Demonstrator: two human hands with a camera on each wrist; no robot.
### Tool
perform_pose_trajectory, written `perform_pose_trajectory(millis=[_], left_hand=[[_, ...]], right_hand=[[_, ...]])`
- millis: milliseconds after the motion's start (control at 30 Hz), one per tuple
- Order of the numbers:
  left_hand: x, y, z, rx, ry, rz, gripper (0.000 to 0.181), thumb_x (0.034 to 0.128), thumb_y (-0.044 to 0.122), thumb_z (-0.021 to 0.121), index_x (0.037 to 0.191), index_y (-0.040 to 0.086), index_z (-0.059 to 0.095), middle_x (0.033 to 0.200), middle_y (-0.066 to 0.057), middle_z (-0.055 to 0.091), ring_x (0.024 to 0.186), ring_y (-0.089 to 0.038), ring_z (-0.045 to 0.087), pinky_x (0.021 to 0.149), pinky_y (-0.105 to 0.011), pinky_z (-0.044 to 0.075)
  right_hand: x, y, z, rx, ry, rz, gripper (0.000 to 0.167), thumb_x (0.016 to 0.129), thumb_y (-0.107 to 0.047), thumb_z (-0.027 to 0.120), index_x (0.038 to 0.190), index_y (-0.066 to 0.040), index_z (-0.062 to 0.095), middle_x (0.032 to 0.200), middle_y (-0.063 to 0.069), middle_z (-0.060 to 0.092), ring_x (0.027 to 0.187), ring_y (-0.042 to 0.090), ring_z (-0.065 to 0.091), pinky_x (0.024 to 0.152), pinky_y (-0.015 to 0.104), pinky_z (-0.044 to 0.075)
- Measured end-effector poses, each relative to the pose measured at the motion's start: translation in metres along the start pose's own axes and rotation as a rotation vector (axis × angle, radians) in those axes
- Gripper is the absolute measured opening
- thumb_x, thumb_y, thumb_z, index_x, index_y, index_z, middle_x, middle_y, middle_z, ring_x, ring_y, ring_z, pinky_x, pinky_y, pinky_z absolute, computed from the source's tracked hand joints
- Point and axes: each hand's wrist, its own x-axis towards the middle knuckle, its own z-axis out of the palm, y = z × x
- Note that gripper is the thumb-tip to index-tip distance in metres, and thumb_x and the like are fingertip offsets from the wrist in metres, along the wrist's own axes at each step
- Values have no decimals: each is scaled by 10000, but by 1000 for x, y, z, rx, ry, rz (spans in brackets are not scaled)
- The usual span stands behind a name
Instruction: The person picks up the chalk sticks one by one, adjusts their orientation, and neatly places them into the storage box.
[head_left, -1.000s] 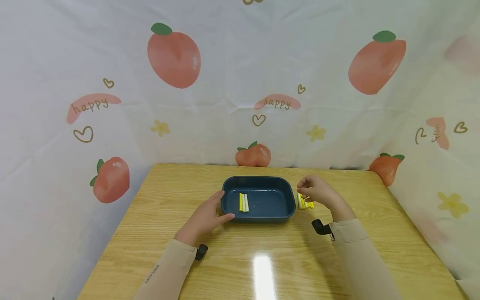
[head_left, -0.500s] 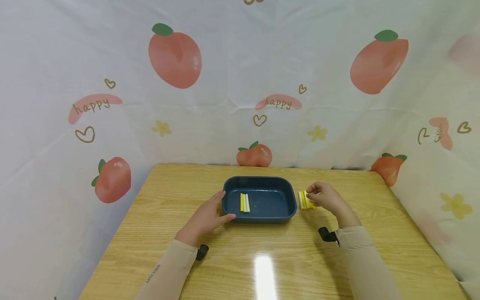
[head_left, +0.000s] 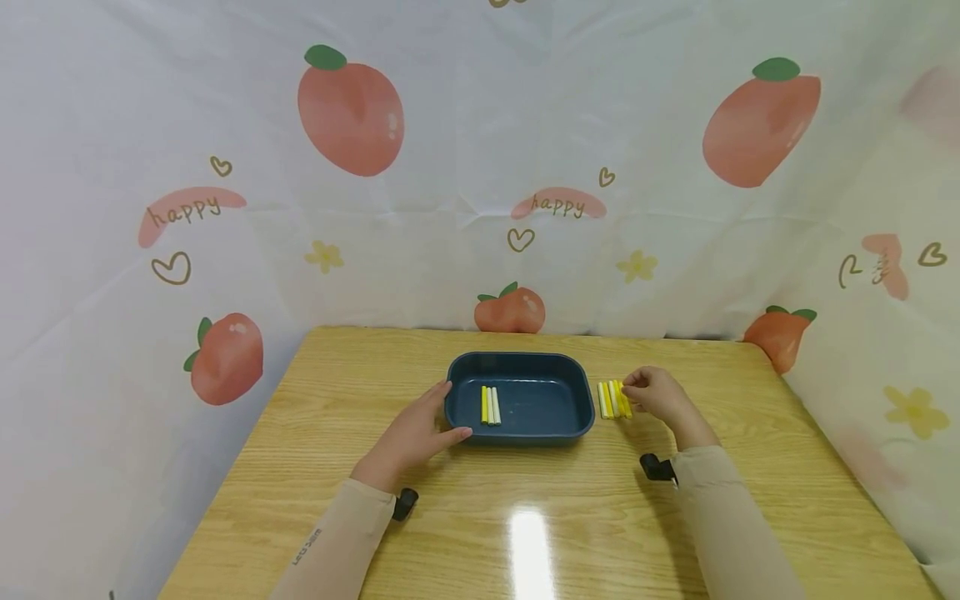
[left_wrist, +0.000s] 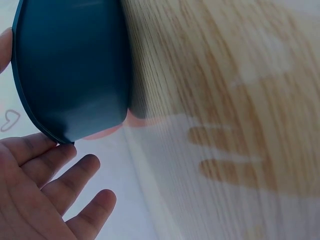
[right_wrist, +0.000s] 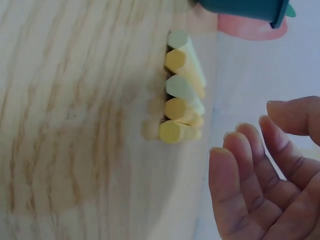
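My left hand (head_left: pixel 408 433) rests on the left end of a dark blue baking dish (head_left: pixel 525 439), its thumb at the front and its fingers at the left side. Seen in the left wrist view, the fingers (left_wrist: pixel 70 182) are spread and fairly straight, some touching the dish (left_wrist: pixel 75 65). Inside lie three chalk sticks (head_left: pixel 491 406), one yellow and two white. Beside the dish is a row of several yellow and white chalk sticks (head_left: pixel 611 400). My right hand (head_left: pixel 660 396) is at this row's right end; its bent fingers (right_wrist: pixel 225 175) hold nothing in the right wrist view.
The wooden table (head_left: pixel 465 508) carries the dish and chalk. A white cloth (head_left: pixel 450 167) printed with fruit surrounds it at the back and sides. Black wrist cameras (head_left: pixel 658 467) sit below both hands.
My right hand has moved right along the row, from beside the dish to the row's right end, uncovering more chalk sticks. My left hand and the dish stay in place.
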Motion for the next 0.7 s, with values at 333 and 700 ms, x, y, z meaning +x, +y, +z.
perform_pose_trajectory(millis=[333, 700], left_hand=[[0, 0, 1, 1, 5, -1, 976, 879, 543, 721, 1602, 102, 235, 1643, -97, 239, 1476, -320, 295, 1169, -493, 311], [0, -1, 1, 10, 7, 2, 986, 875, 575, 704, 1604, 112, 230, 1646, -87, 230, 1476, -316, 298, 1163, -492, 323]], right_hand=[[11, 8, 1, -29, 4, 94, 202, 1014, -100, 564, 1109, 78, 572, 999, 179, 605, 821, 240, 599, 690, 365, 550], [22, 14, 6, 5, 5, 174, 170, 992, -59, 536, 1077, 87, 554, 975, 188, 580, 765, 218, 591, 632, 319, 570]])
